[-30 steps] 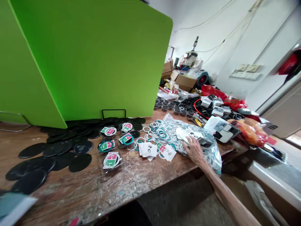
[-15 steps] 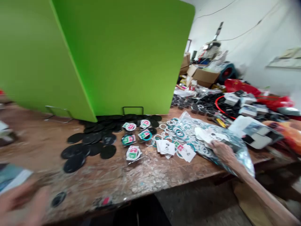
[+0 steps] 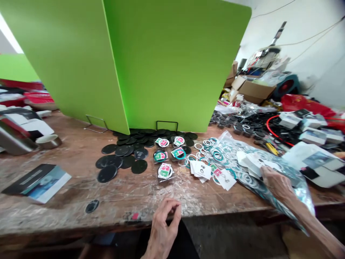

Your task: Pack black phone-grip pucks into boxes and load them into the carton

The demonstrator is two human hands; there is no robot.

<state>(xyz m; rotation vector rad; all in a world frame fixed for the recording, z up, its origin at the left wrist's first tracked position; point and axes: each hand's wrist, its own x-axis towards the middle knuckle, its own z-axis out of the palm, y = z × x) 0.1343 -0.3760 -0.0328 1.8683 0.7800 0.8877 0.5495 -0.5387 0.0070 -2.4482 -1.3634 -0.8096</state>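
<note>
My left hand [image 3: 163, 226] is over the table's front edge, fingers curled in and thumb tip close to them, with nothing visible in its grasp. On the right, my right hand [image 3: 277, 185] pinches at a white card in a stack of white cards [image 3: 252, 163], which lies on a clear plastic bag [image 3: 296, 180] of white and teal rings [image 3: 218, 154]. More printed white cards [image 3: 201, 169] lie left of the bag. Several small clear packs [image 3: 165, 171] with rings and pink-green cards sit mid-table. Black discs [image 3: 107, 173] are heaped beside them.
A small printed box [image 3: 40, 183] lies at the left, with a tape roll [image 3: 49, 141] behind it. Green panels [image 3: 172, 64] stand across the back on wire feet. White boxes [image 3: 312, 136], black parts and an open white box [image 3: 316, 163] crowd the right.
My left hand has moved right, from the table's left side to the front middle. The printed box beside it now lies on the table. My right hand stays at the cards; the view has shifted left.
</note>
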